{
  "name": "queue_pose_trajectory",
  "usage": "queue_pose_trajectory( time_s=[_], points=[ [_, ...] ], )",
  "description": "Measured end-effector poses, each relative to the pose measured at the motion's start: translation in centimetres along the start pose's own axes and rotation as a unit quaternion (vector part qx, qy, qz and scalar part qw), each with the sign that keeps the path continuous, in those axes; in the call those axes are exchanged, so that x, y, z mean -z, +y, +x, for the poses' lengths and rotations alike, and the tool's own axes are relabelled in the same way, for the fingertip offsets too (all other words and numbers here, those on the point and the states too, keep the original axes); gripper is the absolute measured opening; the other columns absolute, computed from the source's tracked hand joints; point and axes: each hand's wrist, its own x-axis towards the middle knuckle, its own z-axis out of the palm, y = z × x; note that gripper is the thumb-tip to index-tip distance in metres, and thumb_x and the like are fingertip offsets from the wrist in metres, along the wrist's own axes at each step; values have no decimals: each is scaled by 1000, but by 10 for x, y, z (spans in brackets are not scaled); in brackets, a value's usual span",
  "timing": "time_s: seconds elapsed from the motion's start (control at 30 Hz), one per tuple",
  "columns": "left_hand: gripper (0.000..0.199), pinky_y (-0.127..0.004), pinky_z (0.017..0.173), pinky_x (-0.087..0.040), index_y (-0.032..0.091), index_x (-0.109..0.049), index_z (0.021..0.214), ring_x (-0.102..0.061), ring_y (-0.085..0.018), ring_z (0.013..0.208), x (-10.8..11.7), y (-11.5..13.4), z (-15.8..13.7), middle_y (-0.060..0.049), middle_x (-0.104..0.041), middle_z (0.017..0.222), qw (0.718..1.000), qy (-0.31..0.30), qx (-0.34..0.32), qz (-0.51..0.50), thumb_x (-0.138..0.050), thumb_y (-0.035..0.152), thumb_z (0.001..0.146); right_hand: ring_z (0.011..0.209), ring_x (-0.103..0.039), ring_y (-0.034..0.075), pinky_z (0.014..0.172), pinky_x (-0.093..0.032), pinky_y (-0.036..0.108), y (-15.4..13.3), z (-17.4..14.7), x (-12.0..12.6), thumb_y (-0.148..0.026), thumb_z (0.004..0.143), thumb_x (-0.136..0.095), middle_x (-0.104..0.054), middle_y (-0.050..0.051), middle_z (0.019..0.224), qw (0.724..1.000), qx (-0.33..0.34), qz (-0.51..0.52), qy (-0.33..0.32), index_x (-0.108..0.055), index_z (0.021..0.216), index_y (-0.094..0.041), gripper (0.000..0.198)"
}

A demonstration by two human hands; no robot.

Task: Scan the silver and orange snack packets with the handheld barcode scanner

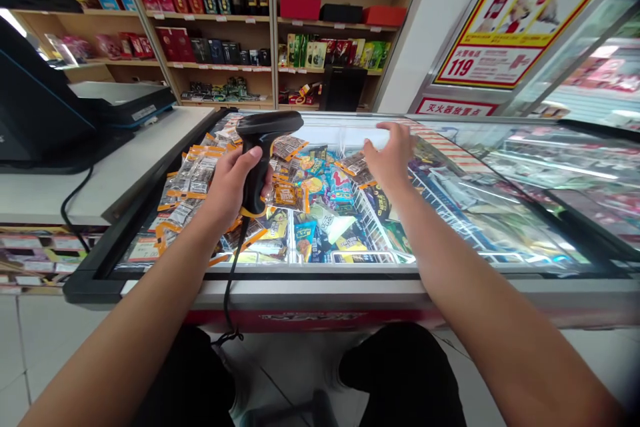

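My left hand (235, 180) is wrapped round the grip of a black barcode scanner (257, 163), its head on top and its cable hanging over the freezer's front edge. Beside the grip, near my fingertips, is an orange-edged snack packet (287, 196); whether my fingers touch it I cannot tell. My right hand (393, 155) hovers over the freezer with thumb and fingers apart and nothing between them. Just left of it lies another orange-edged packet (356, 168). More such packets (193, 173) are heaped on the glass at the left.
Under the glass of the chest freezer (320, 285), wire baskets (373, 223) hold coloured ice cream packs (335, 221). A counter (115, 160) with a black machine stands at the left. Shelves (210, 17) with boxes and bottles line the back. A red-and-yellow poster (515, 20) hangs at the right.
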Motion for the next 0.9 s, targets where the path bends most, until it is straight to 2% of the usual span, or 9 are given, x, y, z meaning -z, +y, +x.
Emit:
queue_pose_trajectory(
  time_s=[0.07,0.13,0.17,0.23,0.37,0.47,0.6,0.7,0.9],
  points=[
    [30,-24,43,-38,20,-58,85,-52,-11,46,0,0,1,-1,-63,67,1000,8,2,3,-61,49,89,116,-60,29,102,-46,46,-20,-16,-7,-35,96,-59,-67,14,125,982,85,64,-158,-65,112,-21,22],
    [31,-25,44,-39,20,-57,83,-53,-11,47,0,0,1,-2,-65,69,1000,9,10,11,-62,50,89,112,-64,28,96,-51,43,-39,-34,-18,-48,95,-61,-69,11,122,926,128,93,-342,-67,114,-23,32],
    [32,-25,44,-40,20,-57,82,-53,-11,47,-1,0,1,-3,-65,70,1000,9,13,15,-62,51,88,116,-63,30,97,-51,44,-47,-43,-23,-54,91,-66,-67,12,127,907,142,76,-388,-68,117,-24,40],
    [32,-25,44,-40,20,-57,81,-53,-11,47,-2,0,0,-3,-65,69,1000,6,17,18,-63,51,88,122,-60,33,98,-50,46,-58,-57,-30,-61,84,-72,-63,13,133,884,156,49,-438,-68,120,-24,51],
    [32,-27,45,-40,20,-57,80,-52,-12,46,-5,1,-1,-2,-63,67,1000,3,18,15,-64,51,87,107,-65,29,89,-53,43,-64,-63,-30,-56,83,-75,-68,12,122,850,125,86,-504,-67,113,-22,45],
    [30,-27,46,-41,20,-56,80,-52,-12,47,-5,2,-1,-2,-62,66,1000,-1,9,15,-64,49,87,103,-65,27,86,-52,40,-59,-53,-26,-49,82,-77,-67,11,120,874,54,119,-468,-62,111,-22,42],
    [30,-26,47,-42,21,-55,80,-53,-12,48,-4,3,-2,-1,-61,65,1000,1,6,23,-63,48,88,93,-62,21,81,-48,33,-45,-37,-26,-39,83,-74,-65,6,101,925,-1,178,-335,-52,90,-22,28],
    [29,-26,46,-42,21,-55,81,-54,-12,48,-3,3,-2,-1,-62,65,999,3,18,30,-62,48,88,88,-56,19,79,-46,32,-36,-30,-25,-22,83,-63,-59,3,91,941,81,190,-270,-40,78,-24,24],
    [31,-24,48,-41,20,-55,79,-55,-11,49,-1,0,-2,-1,-62,65,997,-59,27,49,-60,47,93,109,-53,25,95,-46,44,-31,-23,-16,0,72,-50,-48,9,117,948,280,93,-118,-38,79,-24,28]
  ],
)
